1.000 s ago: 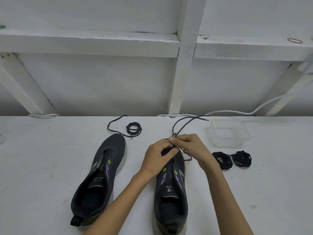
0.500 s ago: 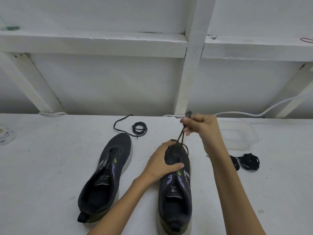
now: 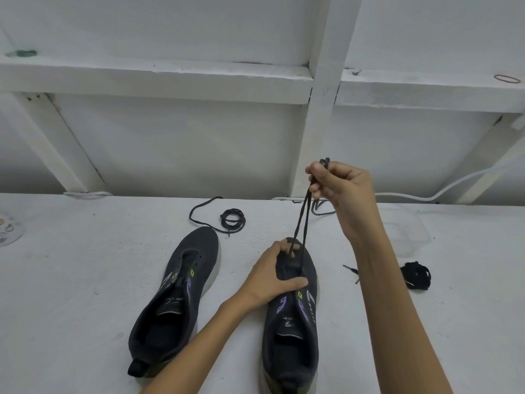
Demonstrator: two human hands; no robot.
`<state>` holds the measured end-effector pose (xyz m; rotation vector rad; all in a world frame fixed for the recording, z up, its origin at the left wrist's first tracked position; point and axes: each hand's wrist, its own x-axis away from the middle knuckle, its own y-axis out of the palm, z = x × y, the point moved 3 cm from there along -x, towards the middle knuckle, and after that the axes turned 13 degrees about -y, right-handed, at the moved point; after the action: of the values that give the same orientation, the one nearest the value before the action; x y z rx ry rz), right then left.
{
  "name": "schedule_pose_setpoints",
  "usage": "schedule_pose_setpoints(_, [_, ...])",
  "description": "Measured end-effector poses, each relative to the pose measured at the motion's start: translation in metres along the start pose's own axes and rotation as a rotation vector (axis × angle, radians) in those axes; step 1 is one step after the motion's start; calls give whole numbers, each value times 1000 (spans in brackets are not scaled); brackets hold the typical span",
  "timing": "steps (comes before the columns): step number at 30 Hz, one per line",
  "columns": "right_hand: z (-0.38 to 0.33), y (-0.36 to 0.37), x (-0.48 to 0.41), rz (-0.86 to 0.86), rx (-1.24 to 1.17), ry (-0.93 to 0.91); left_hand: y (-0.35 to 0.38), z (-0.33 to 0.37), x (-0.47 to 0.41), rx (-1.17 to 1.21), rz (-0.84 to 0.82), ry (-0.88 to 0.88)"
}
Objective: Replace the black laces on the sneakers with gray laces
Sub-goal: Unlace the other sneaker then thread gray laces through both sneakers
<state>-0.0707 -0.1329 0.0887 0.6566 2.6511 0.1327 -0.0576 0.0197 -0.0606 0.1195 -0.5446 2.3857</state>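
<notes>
Tabletop [image 3: 71, 280]: sneaker [image 3: 292, 322] toe away; left grip [image 3: 270, 275] holds it, right grip [image 3: 341, 186] pinches lace [image 3: 301, 220].

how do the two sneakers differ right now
The left sneaker shows bare eyelets; the right sneaker has a lace through its front eyelets, both strands drawn up taut. No hand touches the left sneaker; the left hand holds the right sneaker's toe while the right hand pinches the lace. The left sneaker lies angled; the right sneaker points nearly straight away. Both are dark with purple and green marks, soles down.
</notes>
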Motion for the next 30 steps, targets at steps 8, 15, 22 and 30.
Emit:
schedule_pose_setpoints(8, [-1,-13,12,-29,89,70,-16,69,21,251,12,175])
schedule_pose_setpoints(15, [3,-43,54,113,-54,223,-65,65,40,391,276,190])
schedule_pose_setpoints(22, [30,-85,132,200,288,356,-120,24,85,180,622,4])
schedule_pose_setpoints(30, [48,-115,150,-271,1208,690,-141,14,74,-526,694,-202])
